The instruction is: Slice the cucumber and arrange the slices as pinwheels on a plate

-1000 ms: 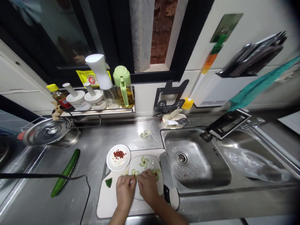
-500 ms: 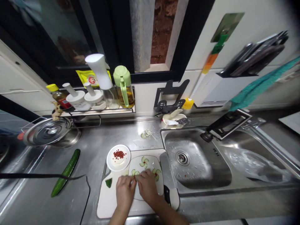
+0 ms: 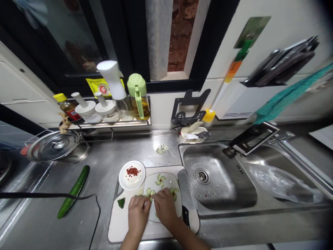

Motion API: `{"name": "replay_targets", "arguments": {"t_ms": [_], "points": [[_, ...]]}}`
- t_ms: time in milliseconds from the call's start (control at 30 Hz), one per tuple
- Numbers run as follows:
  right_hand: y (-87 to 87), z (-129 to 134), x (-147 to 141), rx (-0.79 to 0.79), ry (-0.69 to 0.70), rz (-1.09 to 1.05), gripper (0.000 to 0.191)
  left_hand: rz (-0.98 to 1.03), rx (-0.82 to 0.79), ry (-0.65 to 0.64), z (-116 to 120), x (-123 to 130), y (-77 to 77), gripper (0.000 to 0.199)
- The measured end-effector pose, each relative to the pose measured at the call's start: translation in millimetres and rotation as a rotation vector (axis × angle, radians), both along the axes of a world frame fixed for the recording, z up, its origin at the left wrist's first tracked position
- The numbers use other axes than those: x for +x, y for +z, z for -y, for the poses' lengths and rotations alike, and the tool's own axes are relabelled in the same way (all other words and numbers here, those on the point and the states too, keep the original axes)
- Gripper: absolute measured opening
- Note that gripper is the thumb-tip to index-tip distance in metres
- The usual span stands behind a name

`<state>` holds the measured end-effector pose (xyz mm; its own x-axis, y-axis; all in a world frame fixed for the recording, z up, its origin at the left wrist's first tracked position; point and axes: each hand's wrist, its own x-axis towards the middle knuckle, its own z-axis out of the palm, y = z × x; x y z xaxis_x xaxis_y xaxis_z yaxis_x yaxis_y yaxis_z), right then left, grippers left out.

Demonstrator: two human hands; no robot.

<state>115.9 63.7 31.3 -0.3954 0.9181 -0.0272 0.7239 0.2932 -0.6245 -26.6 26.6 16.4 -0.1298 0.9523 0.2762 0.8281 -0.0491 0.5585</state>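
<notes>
On a square white plate (image 3: 169, 176), cucumber slices are laid out as small flowers, one (image 3: 160, 180) at the back and another (image 3: 173, 193) on the right. My left hand (image 3: 137, 211) is over the plate's left edge, fingers bent and thumb and index pinched together. My right hand (image 3: 164, 208) is close beside it, its fingers curled and pointing at the left cucumber flower (image 3: 150, 192), which has a red bit at its centre. Anything between the fingertips is too small to make out. Part of another slice shows beneath my right hand.
The plate rests on a cutting board (image 3: 117, 225) with a round dish (image 3: 122, 180) of red goji berries, a cucumber end (image 3: 121, 202) and a knife (image 3: 185, 215). A whole cucumber (image 3: 75, 191) lies left, near a black cord (image 3: 96, 218). The sink (image 3: 218, 194) is right.
My fingertips have parted slightly, the right hand shifting a little right. More of the left cucumber flower and its red centre shows now.
</notes>
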Motion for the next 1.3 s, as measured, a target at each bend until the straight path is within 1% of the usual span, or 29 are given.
{"name": "replay_targets", "arguments": {"t_ms": [167,300,367,433,500,567,700,833,967,1033,1133,1300], "points": [[10.9,4,10,0.038,-0.028,-0.045,0.025,0.091,-0.048,0.014,2,-8,2.2,0.021],[16.5,11,37,0.077,-0.112,-0.082,0.028,0.232,-0.101,0.113,10,-16,2.4,0.026],[17.0,15,57,0.075,-0.189,-0.081,0.028,0.326,-0.175,0.172,15,-20,1.5,0.033],[16.0,18,76,0.038,-0.319,-0.045,0.028,0.436,-0.287,0.222,21,-23,-1.6,0.042],[13.8,21,90,-0.026,-0.426,0.026,0.029,0.554,-0.403,0.245,26,-24,-7.3,0.052],[10.5,22,97,-0.084,-0.477,0.094,0.031,0.648,-0.493,0.248,30,-22,-14.8,0.058],[1.6,20,95,-0.155,-0.462,0.168,0.035,0.758,-0.573,0.247,33,-10,-26.8,0.062],[-5.8,17,89,-0.175,-0.446,0.158,0.038,0.921,-0.569,0.302,32,2,-31.3,0.066],[-10.4,14,89,-0.190,-0.470,0.118,0.038,1.089,-0.621,0.315,30,4,-35.1,0.077],[-12.5,13,90,-0.207,-0.480,0.085,0.038,1.131,-0.626,0.305,30,3,-37.2,0.077],[-14.4,10,89,-0.216,-0.505,0.038,0.036,1.168,-0.605,0.302,31,3,-38.3,0.072],[-8.8,8,88,-0.229,-0.539,-0.052,0.034,1.181,-0.618,0.282,32,1,-33.2,0.071]]}}
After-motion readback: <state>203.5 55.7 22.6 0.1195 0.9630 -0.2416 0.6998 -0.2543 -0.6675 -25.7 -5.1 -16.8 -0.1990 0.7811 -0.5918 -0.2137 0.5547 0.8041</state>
